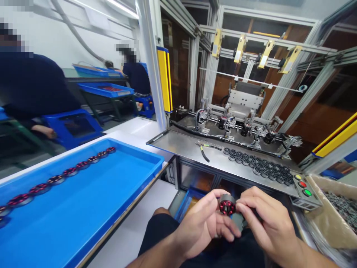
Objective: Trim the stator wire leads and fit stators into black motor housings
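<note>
My left hand (202, 219) grips a small round motor part (227, 205) with a dark outer ring and red coils inside. Thumb and forefinger hold its rim, while the lower fingers curl loosely beneath. At its right edge, my right hand (267, 216) pinches thumb and forefinger together; what lies between those fingertips is too small to make out. Both hands are above my lap, in front of the metal bench. A blue tray (92, 203) to the left holds a row of similar red-coiled parts (71, 172) along its far side.
On the metal bench (189, 149) lie pliers (205, 150) and several rows of dark rings (259, 165). Behind stands a fixture machine (245, 108) within an aluminium frame. A button box (305, 191) and a lined carton (315, 219) of dark parts are at right. Two people sit left.
</note>
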Demonstrator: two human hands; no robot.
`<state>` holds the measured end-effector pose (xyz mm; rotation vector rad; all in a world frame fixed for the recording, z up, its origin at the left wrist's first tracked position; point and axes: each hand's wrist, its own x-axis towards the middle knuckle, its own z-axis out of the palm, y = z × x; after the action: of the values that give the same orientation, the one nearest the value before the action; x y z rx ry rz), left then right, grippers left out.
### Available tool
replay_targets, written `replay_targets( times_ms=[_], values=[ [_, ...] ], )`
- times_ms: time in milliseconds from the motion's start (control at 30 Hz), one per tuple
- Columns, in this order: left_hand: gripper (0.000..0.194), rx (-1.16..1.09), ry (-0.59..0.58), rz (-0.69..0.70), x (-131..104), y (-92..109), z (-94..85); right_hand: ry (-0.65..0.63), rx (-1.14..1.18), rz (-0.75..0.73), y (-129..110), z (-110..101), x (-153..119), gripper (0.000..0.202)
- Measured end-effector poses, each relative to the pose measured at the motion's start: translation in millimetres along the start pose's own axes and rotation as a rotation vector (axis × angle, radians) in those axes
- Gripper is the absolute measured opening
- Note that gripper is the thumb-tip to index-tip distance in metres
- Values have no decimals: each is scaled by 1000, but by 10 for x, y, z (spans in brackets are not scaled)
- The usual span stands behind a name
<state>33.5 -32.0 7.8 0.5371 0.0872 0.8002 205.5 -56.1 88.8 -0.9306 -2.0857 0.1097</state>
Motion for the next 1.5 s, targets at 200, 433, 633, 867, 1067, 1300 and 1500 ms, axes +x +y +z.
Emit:
replay_targets(
  times_ms=[200,433,633,867,1067,1300,1500],
  values=[
    [22,-58,80,295,6,186,48,24,134,104,-10,1,34,15],
    [75,-2,-194,-309,48,35,-134,-91,285,-32,-9,-14,109,14],
    [32,120,-120,-137,-45,48,-66,-66,191,-14,-18,-18,74,16],
    [25,-14,10,312,-35,156,27,41,221,151,-17,58,32,18],
    [74,-23,-246,-320,56,32,-158,-33,320,37,0,53,33,15],
    [42,141,-120,-55,-85,10,-114,-12,190,83,-26,-16,18,15],
    [48,133,24,267,-81,66,56,44,193,156,-19,6,6,17]
  ],
)
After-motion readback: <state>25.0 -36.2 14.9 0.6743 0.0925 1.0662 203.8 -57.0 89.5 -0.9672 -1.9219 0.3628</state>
